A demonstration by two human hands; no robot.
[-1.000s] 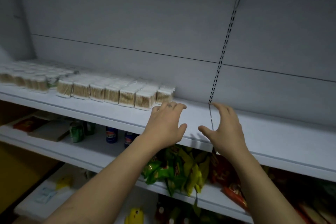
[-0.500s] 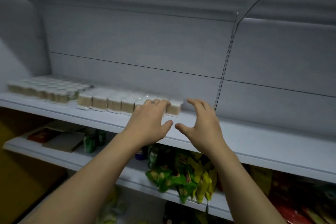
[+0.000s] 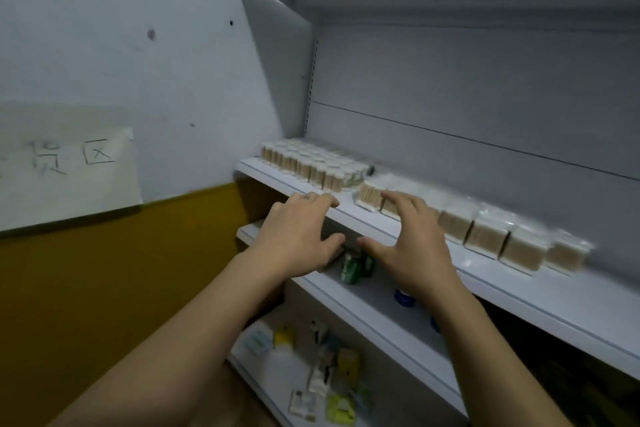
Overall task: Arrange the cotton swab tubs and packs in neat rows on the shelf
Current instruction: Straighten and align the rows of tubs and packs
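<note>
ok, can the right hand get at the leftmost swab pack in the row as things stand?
Probably yes. The right hand is open, its fingertips right by the leftmost pack, with nothing between them. The left hand is off to the side at the shelf edge, not blocking.

- Paper sign (image 3: 69,166) taped to the wall (image 3: 145,45): two large handwritten Chinese characters, "货区"; anything further left is cut off by the frame edge.
- Packets (image 3: 304,402) on the bottom shelf (image 3: 277,374): print too blurred to read.
</note>
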